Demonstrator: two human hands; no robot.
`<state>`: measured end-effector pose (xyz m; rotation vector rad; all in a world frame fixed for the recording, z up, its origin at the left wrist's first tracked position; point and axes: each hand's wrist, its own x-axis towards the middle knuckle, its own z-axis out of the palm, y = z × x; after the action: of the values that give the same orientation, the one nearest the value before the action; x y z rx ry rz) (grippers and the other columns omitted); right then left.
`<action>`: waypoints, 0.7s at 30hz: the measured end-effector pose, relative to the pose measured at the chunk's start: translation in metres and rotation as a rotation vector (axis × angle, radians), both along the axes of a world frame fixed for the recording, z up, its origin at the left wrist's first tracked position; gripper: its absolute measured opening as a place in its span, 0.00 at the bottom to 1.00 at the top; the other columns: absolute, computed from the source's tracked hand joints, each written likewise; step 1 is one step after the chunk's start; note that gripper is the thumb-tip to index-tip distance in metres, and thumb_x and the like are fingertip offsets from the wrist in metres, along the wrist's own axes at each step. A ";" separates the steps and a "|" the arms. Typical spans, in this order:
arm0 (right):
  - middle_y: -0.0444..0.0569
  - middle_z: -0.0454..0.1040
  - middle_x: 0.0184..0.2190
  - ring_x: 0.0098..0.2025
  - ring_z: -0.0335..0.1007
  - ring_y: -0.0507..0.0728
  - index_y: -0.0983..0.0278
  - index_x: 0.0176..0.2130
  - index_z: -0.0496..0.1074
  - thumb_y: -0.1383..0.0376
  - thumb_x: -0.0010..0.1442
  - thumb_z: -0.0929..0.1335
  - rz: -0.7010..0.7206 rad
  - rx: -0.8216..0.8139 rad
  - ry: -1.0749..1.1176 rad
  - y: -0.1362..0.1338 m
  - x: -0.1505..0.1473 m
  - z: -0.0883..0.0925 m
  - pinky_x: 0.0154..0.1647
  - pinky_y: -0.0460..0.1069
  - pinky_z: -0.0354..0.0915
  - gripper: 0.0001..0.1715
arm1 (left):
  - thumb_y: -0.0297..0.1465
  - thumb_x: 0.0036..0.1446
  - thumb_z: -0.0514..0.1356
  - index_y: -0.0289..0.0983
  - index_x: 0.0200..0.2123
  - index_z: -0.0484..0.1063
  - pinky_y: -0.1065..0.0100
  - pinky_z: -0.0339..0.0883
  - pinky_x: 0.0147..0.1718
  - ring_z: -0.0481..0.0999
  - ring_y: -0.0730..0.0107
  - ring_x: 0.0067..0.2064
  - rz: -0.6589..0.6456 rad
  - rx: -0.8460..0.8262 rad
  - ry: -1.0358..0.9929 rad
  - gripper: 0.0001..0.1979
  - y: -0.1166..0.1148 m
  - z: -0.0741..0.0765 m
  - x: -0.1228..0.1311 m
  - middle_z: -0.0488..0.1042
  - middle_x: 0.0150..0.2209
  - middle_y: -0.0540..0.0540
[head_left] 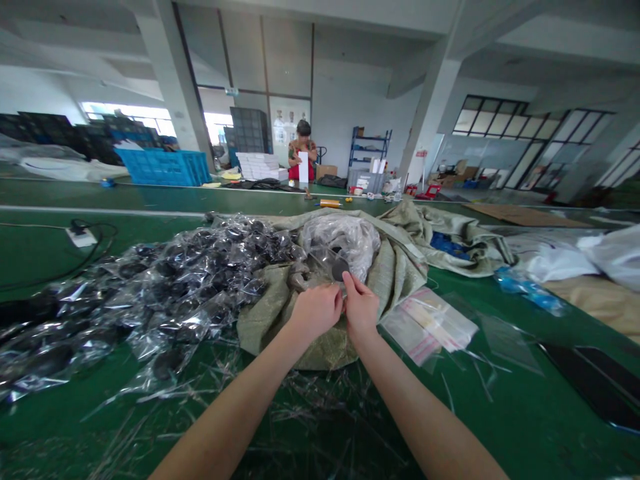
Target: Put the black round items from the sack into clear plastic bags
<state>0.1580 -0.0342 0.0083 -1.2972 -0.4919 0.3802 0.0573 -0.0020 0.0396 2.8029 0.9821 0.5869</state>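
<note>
At the left, a power strip (80, 235) with a black cable sits on the green surface (505, 407), well apart from a wide heap of clear plastic bags (165, 297) holding dark round discs. The heap spreads right onto an olive woven sack (265, 327). Beside its right end, the left hand (315, 310) and right hand (361, 307) are together, their fingertips nearly meeting as they pinch a clear plastic bag (340, 247) at the lower edge of a dark disc (340, 269), above the sack. Loose plastic strips (320, 413) litter the near space below the wrists. Just right of the right hand lie flat clear bags with red stripes (427, 327); beyond them, open green room runs to dark flat sheets (595, 380) at the near right.
</note>
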 end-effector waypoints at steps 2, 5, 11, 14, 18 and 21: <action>0.52 0.81 0.39 0.37 0.76 0.58 0.68 0.46 0.78 0.51 0.50 0.72 -0.069 -0.008 -0.125 -0.001 0.003 0.002 0.37 0.49 0.71 0.30 | 0.34 0.65 0.44 0.37 0.38 0.73 0.63 0.67 0.35 0.77 0.60 0.36 -0.036 0.011 -0.013 0.18 -0.002 -0.003 0.002 0.77 0.38 0.39; 0.53 0.79 0.44 0.41 0.76 0.60 0.67 0.46 0.78 0.52 0.49 0.73 -0.058 -0.039 -0.256 -0.005 0.007 0.005 0.42 0.51 0.71 0.29 | 0.34 0.63 0.48 0.36 0.37 0.74 0.64 0.66 0.36 0.77 0.61 0.36 -0.147 -0.038 -0.108 0.15 0.003 0.001 0.000 0.77 0.37 0.40; 0.50 0.81 0.32 0.12 0.56 0.48 0.67 0.51 0.76 0.48 0.51 0.71 0.033 -0.035 -0.226 -0.021 0.009 0.024 0.11 0.47 0.57 0.34 | 0.48 0.58 0.54 0.35 0.22 0.72 0.73 0.58 0.22 0.67 0.74 0.22 -0.244 -0.593 -0.512 0.24 0.046 0.029 -0.037 0.72 0.21 0.47; 0.46 0.77 0.22 0.12 0.53 0.48 0.67 0.47 0.78 0.51 0.50 0.72 0.079 0.005 -0.238 -0.029 0.008 0.039 0.11 0.47 0.54 0.31 | 0.51 0.54 0.57 0.34 0.20 0.69 0.75 0.46 0.15 0.57 0.80 0.16 -0.051 -0.880 -0.901 0.25 0.069 0.036 -0.053 0.68 0.18 0.50; 0.43 0.72 0.17 0.13 0.53 0.48 0.63 0.45 0.79 0.53 0.48 0.74 0.168 0.020 -0.311 -0.036 0.007 0.051 0.13 0.47 0.54 0.26 | 0.54 0.53 0.56 0.32 0.34 0.75 0.74 0.61 0.19 0.75 0.69 0.27 -0.156 -1.389 -0.991 0.29 0.077 0.037 -0.061 0.79 0.35 0.37; 0.42 0.71 0.17 0.14 0.51 0.48 0.60 0.43 0.80 0.54 0.47 0.75 0.218 0.007 -0.368 -0.038 0.009 0.051 0.13 0.47 0.52 0.23 | 0.52 0.56 0.55 0.29 0.41 0.76 0.67 0.72 0.29 0.79 0.56 0.41 -0.334 -1.571 -0.901 0.29 0.071 0.035 -0.059 0.78 0.44 0.31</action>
<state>0.1667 -0.0722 0.0596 -1.3160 -0.9494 0.3198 -0.0013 0.0689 0.0750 1.0491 0.3664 0.5305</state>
